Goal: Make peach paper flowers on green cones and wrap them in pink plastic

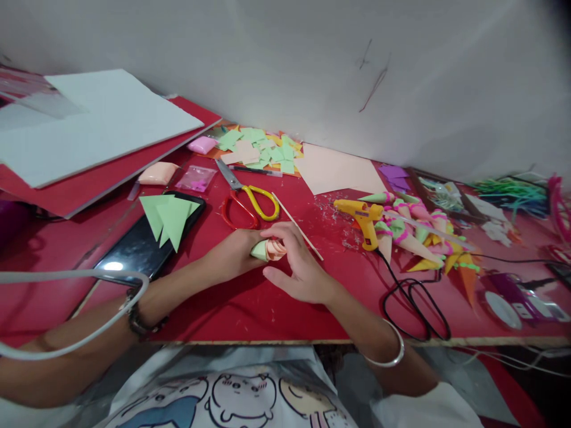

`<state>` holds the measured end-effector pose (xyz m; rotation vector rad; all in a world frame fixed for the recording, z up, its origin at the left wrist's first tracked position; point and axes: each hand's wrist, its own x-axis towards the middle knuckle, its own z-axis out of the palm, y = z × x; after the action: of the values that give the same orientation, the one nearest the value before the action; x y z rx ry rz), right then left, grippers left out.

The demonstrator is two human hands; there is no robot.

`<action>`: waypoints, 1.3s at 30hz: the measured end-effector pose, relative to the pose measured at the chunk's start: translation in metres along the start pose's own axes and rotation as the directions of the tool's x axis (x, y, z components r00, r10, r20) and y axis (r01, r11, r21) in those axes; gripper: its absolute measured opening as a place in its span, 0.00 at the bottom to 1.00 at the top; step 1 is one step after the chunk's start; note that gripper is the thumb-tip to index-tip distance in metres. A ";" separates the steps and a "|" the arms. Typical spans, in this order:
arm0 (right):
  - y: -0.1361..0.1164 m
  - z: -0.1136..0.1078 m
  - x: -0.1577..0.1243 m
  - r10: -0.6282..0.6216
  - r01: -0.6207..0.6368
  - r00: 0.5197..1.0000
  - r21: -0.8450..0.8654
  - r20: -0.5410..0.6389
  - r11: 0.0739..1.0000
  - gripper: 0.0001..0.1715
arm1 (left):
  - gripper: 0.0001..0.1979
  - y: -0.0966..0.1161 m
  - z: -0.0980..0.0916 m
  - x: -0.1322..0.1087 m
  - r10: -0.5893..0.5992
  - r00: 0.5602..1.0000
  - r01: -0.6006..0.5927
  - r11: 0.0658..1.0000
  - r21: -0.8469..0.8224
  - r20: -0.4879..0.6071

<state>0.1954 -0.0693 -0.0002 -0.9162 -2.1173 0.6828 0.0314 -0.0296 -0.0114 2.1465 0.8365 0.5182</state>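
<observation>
My left hand [234, 252] and my right hand [297, 267] meet over the red table [250, 309], both closed round a small light green paper cone [261, 250] with a pink edge. The fingers of my right hand curl over the cone's open end. A thin wooden stick [298, 226] lies just behind my right hand. Red and yellow scissors [244, 199] rest a little farther back. A yellow glue gun [363, 217] stands to the right, its black cord [414, 303] looping toward the table's front edge.
Two green paper triangles [169, 217] lie on a black phone [143, 244] at left. Finished coloured cones [423, 238] are heaped at right. Paper scraps [261, 151], a peach sheet [339, 169] and white and red boards [93, 131] sit at the back.
</observation>
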 end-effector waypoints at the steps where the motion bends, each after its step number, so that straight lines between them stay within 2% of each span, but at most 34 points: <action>1: 0.000 0.000 0.000 0.001 -0.001 1.000 0.001 -0.001 1.000 0.26 | 0.09 0.000 0.000 0.000 -0.002 1.000 0.002 1.000 0.002 -0.005; 5: -0.001 0.000 0.000 0.001 -0.001 1.000 0.003 0.001 1.000 0.28 | 0.08 0.000 0.000 -0.001 -0.018 1.000 0.018 1.000 -0.014 -0.016; 8: -0.001 -0.001 0.000 -0.017 0.018 0.997 0.006 -0.070 1.000 0.27 | 0.08 -0.001 0.001 0.000 -0.022 1.000 0.021 0.996 -0.087 -0.015; 12: 0.000 -0.003 -0.002 -0.058 0.042 0.970 -0.074 -0.234 0.996 0.18 | 0.06 0.000 0.002 0.003 -0.040 0.999 0.031 0.973 -0.230 -0.036; 16: 0.002 -0.002 -0.002 -0.059 0.015 0.958 -0.158 -0.279 0.987 0.13 | 0.04 0.003 0.002 0.003 -0.044 0.992 0.019 0.978 -0.208 -0.115; 20: 0.005 -0.001 -0.001 -0.045 -0.005 0.955 -0.169 -0.293 0.986 0.10 | 0.03 0.005 0.001 0.001 -0.032 0.989 0.016 0.994 -0.111 -0.146; 39: 0.009 0.001 -0.001 -0.023 -0.033 0.975 -0.247 -0.222 0.968 0.09 | 0.05 -0.002 0.001 0.000 -0.017 0.987 0.018 1.000 0.007 -0.157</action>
<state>0.1988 -0.0651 -0.0075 -1.0801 -2.0264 0.3012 0.0318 -0.0289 -0.0135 2.1247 0.9441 0.6829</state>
